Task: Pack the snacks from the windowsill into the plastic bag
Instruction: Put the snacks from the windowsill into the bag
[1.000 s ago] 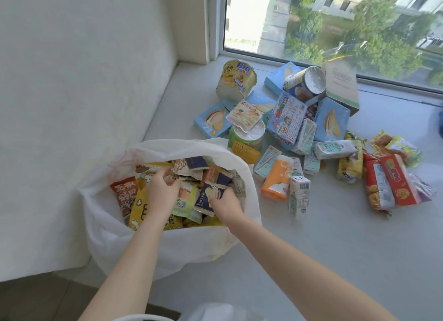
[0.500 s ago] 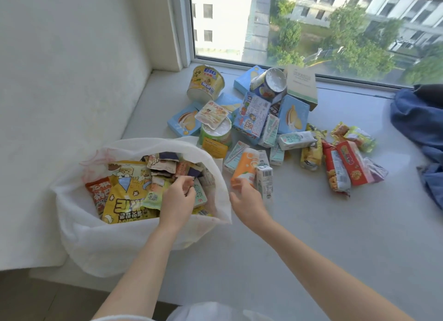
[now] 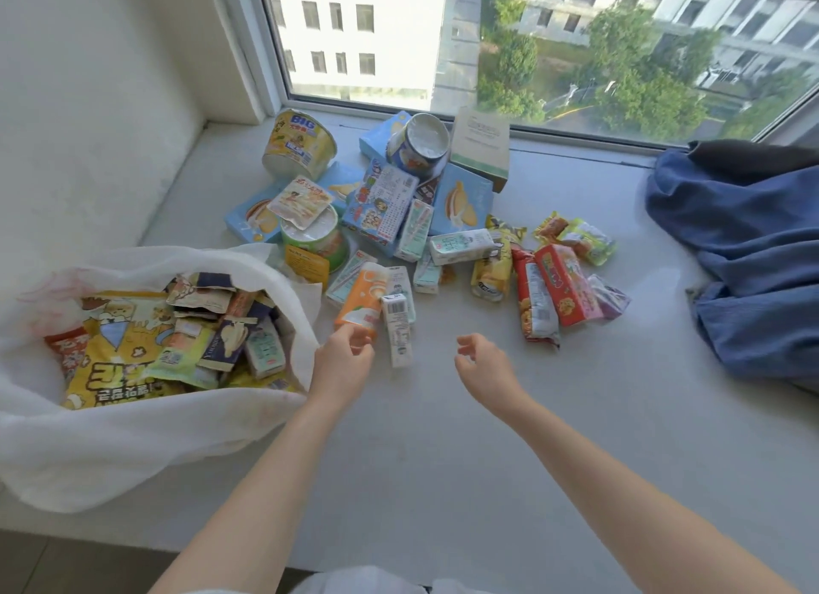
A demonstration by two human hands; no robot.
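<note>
Key relation: tall orange-and-white cardboard drink carton (image 3: 361, 298) lying flat straight ahead of the left hand (image 3: 343, 358), near end right at the fingertips, contact too close to call. Long axis pointing away from those fingers toward the window, far end leaning slightly right. So an end-on approach, probably best gripped across the narrow sides. Left fingers loosely curled, a little apart, clamped on nothing. Just right of them, slim white cardboard carton with a barcode (image 3: 397, 327), standing or lying unclear, between the two hands and nearer the left one. Right hand (image 3: 487, 365) also loosely curled, fingers apart, holding nothing, clear of every item. Nearest to it, the red plastic biscuit sleeve (image 3: 534, 309), ahead and to the right of its fingers. Crinkly white plastic bag (image 3: 133, 451) immediately left of the left wrist, mouth gaping, already heaped with packets. Judgement: orange carton for the left hand, then a short swing leftward into the bag. Rest of the pile farther ahead on the pale grey windowsill (image 3: 443, 482), not yet packed.
</note>
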